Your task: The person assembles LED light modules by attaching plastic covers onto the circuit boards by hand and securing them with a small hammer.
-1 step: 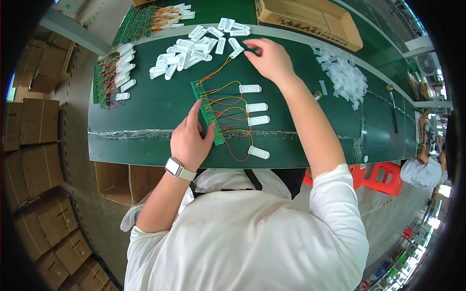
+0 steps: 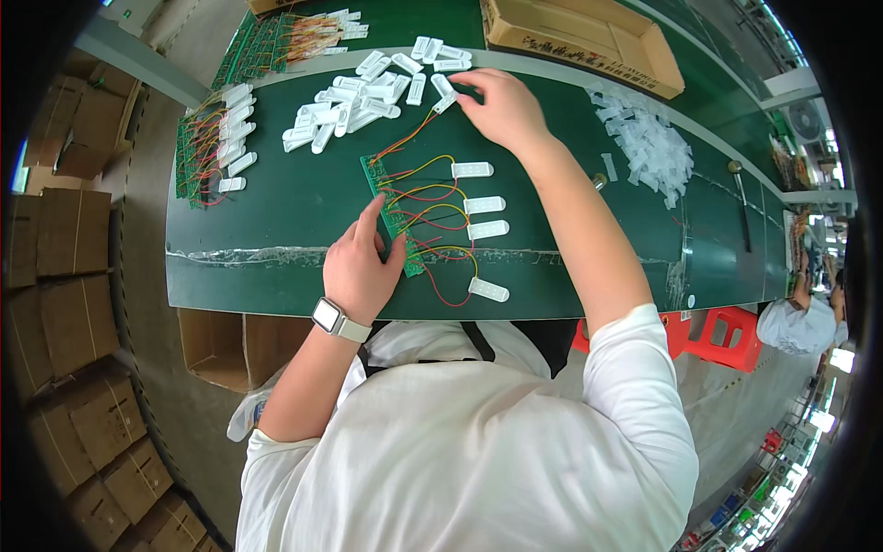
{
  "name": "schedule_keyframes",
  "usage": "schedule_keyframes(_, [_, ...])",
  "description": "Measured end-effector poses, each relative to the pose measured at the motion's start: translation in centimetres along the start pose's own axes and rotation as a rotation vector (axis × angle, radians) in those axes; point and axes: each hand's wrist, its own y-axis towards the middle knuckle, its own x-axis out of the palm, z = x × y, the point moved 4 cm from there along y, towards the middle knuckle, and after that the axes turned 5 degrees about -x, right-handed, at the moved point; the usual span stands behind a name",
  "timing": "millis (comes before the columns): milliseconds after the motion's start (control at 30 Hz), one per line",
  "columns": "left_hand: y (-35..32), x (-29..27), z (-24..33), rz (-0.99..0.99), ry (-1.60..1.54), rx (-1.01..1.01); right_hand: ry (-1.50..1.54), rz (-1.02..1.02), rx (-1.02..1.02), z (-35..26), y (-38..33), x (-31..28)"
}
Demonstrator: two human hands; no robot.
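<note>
A long green circuit board (image 2: pixel 394 213) lies on the table with red and yellow wires. My left hand (image 2: pixel 363 267) holds it at its left edge, index finger stretched along it and thumb on its lower part. Wires run from the board to several white plastic cases (image 2: pixel 473 169) lying to its right. Farther up, orange-red wires lead to a white plastic case (image 2: pixel 445 102) that my right hand (image 2: pixel 497 106) pinches between thumb and index finger. Another white piece touches it at the top. Just left of that hand lies a pile of loose white cases (image 2: pixel 368 97).
Finished-looking wired boards (image 2: pixel 190 156) lie at the table's left, more boards (image 2: pixel 258 51) beyond. At right are a heap of small clear plastic pieces (image 2: pixel 648 143) and a screwdriver-like tool (image 2: pixel 741 202). A cardboard tray (image 2: pixel 589 51) stands at the back; red stools (image 2: pixel 727 339) stand below.
My right hand has shifted slightly left with the pinched white case. My left hand stays on the board.
</note>
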Motion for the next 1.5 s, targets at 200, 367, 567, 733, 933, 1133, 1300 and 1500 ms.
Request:
schedule_keyframes(200, [0.3, -1.1, -1.5, -0.042, -0.052, 0.048, -0.137, -0.223, 0.005, 0.8, 2.1, 2.6])
schedule_keyframes(367, [0.6, -2.8, -1.8, -0.024, 0.232, 0.188, -0.247, -0.24, -0.085, 0.1, 1.0, 1.1])
schedule_keyframes(567, [3.6, -4.7, -0.3, 0.033, 0.177, 0.275, -0.313, -0.188, -0.112, 0.2, -3.2, -0.7])
schedule_keyframes(733, [9.4, -1.2, 2.3, 0.233, 0.028, 0.452, -0.361, -0.174, -0.008, 1.3, -6.1, -2.1])
schedule_keyframes(933, [13.6, 1.9, 2.6, 0.104, 0.247, 0.42, -0.344, -0.169, 0.022, 3.2, -7.5, -4.2])
schedule_keyframes(1133, [14.4, 2.3, 2.1, 0.106, 0.197, 0.423, -0.168, -0.011, -0.065, 6.4, -7.4, -3.4])
schedule_keyframes(1300, [15.0, 1.7, 3.4, 0.137, 0.094, 0.469, 0.176, -0.066, -0.133, 4.1, -6.4, -1.6])
schedule_keyframes(1500, [16.0, 2.5, 4.2, 0.094, 0.148, 0.506, 0.126, -0.06, -0.208, 3.8, -6.0, -0.8])
